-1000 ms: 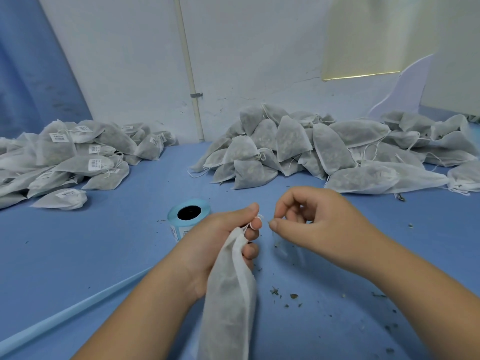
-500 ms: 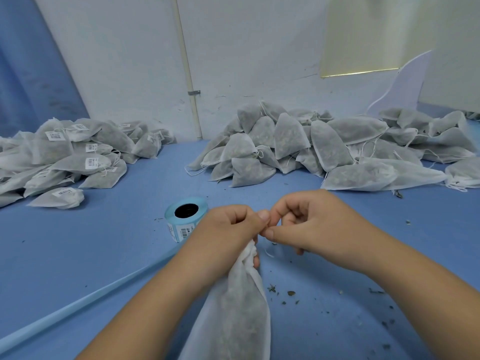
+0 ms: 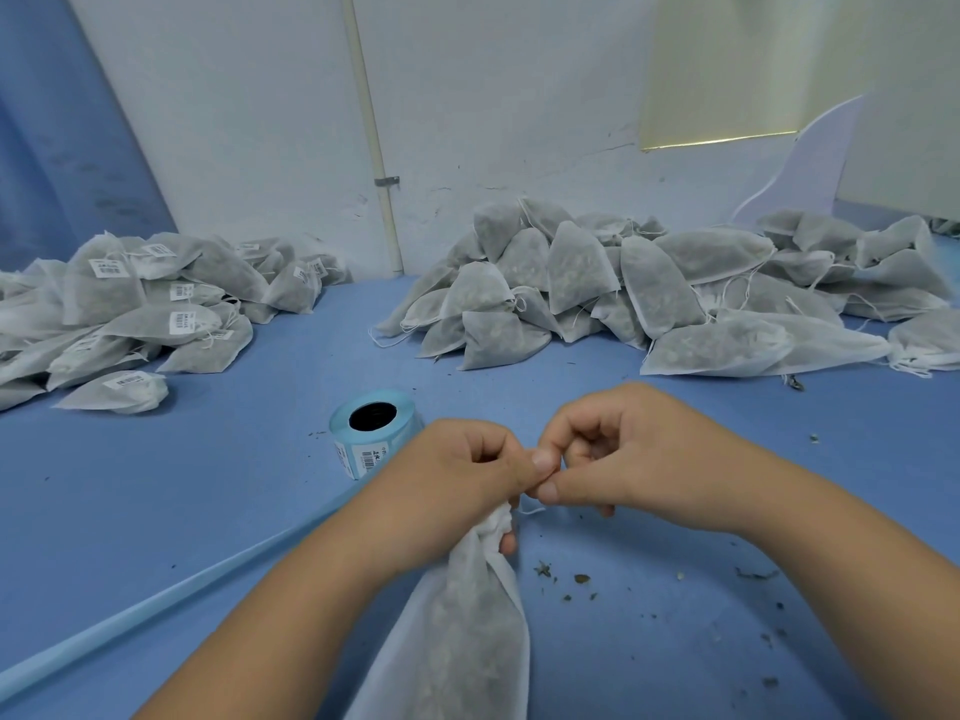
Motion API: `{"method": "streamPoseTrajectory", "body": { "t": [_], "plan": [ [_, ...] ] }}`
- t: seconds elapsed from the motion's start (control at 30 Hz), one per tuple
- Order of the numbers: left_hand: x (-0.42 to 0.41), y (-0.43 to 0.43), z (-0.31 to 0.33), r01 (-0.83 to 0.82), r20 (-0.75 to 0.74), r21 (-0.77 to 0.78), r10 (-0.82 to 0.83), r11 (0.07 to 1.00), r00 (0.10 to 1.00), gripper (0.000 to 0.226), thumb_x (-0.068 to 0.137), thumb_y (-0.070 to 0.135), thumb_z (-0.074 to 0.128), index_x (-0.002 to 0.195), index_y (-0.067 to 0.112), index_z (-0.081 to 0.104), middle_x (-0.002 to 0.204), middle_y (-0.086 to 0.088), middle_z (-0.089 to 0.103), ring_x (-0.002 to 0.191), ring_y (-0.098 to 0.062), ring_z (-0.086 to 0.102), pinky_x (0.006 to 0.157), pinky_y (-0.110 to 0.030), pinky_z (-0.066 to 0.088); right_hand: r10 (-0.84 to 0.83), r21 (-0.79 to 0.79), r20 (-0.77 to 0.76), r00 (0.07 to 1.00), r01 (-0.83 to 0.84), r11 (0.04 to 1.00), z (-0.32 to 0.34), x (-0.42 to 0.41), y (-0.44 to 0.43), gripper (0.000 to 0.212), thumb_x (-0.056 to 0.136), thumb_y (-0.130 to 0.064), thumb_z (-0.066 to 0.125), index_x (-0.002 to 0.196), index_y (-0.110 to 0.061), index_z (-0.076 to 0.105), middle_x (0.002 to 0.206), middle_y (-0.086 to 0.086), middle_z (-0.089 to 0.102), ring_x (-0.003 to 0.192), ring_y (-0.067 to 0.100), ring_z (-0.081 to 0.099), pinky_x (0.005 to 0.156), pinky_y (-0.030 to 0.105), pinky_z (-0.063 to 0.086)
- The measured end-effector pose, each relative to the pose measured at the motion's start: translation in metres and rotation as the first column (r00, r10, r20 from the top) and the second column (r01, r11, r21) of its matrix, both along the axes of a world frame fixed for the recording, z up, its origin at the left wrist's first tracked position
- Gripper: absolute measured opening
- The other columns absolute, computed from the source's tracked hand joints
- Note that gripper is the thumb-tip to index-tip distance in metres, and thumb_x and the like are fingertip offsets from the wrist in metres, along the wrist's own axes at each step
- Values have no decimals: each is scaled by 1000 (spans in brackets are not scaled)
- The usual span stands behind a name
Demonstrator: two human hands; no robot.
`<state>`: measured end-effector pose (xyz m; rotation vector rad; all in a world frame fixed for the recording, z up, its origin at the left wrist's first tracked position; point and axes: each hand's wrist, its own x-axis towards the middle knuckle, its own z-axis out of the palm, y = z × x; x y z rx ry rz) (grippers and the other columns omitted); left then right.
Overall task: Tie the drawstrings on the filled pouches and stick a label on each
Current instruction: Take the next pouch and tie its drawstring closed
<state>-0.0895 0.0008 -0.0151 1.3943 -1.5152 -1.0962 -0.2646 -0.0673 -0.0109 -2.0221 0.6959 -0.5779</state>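
A white filled pouch [image 3: 462, 621] hangs toward me over the blue table, its gathered neck bunched in my left hand [image 3: 457, 485]. My right hand [image 3: 618, 459] meets the left just above the neck, thumb and fingers pinching the thin white drawstring [image 3: 532, 510], a short bit of which shows below the fingers. A light-blue roll of labels [image 3: 371, 428] stands just left of my left hand. A pile of labelled pouches [image 3: 130, 314] lies at the left, and a pile of unlabelled pouches [image 3: 649, 293] lies at the back right.
A light-blue strip of label backing [image 3: 156, 605] runs from the roll toward the lower left. Dried crumbs [image 3: 571, 582] are scattered on the blue table [image 3: 208, 485] right of the pouch. A white wall with a pipe [image 3: 374, 148] stands behind.
My hands came together above the pouch neck; the left hand closed over the gathered top, and the right hand moved in to pinch the string. The pouch swung slightly right.
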Motion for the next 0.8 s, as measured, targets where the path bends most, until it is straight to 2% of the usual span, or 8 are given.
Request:
{"method": "streamPoseTrajectory", "body": {
  "t": [0.07,0.17,0.33,0.5,0.57,0.7,0.8],
  "plan": [
    [1,1,1,29,6,27,-29,999,1000,33,74,48,69,63,17,62,52,0,57,46,-15,59,51,-20,44,27,15,-21,999,-27,1000,0,-1,-1,9,76,-14,79,75,-18,70,54,-4,53,52,9,52,54,18,46],
    [3,1,1,78,6,64,-79,995,997,33,76,48,73,55,25,62,54,-2,58,47,-16,60,55,-24,45,77,53,-31,997,-76,996,0,-3,-1,11,76,-12,78,74,-19,69,56,-6,55,53,8,53,54,18,46],
    [5,2,2,166,-117,163,-148,973,982,27,65,41,77,54,20,65,52,-7,59,44,-16,61,48,-22,49,169,126,-51,984,-162,979,1,-4,-1,9,77,-9,76,77,-14,68,66,4,61,55,12,54,55,23,46],
    [6,1,1,185,-187,233,-143,955,972,25,65,34,81,54,18,67,51,-8,60,44,-17,62,46,-23,49,192,160,-52,980,-182,970,1,-4,-2,7,77,-10,73,79,-15,68,69,4,61,57,12,55,56,23,46],
    [8,0,1,196,-217,250,-142,948,966,25,71,28,84,57,15,68,52,-8,60,45,-18,63,46,-24,51,185,163,-55,981,-174,971,1,-4,-2,5,75,-14,73,78,-16,68,67,4,59,57,12,56,56,22,45],
    [13,-1,3,234,-244,284,-166,930,955,7,74,18,77,71,12,74,61,-8,59,52,-21,67,52,-28,56,185,188,-75,980,-169,968,2,-4,-1,6,74,-19,70,75,-14,66,64,8,54,55,13,54,55,22,43],
    [13,-1,4,228,-226,276,-168,933,960,3,75,16,75,72,14,74,64,-6,62,56,-22,68,56,-30,57,163,192,-102,981,-142,971,2,-3,1,3,72,-20,68,70,-19,65,60,6,54,55,15,53,55,22,42]
  ]
}}
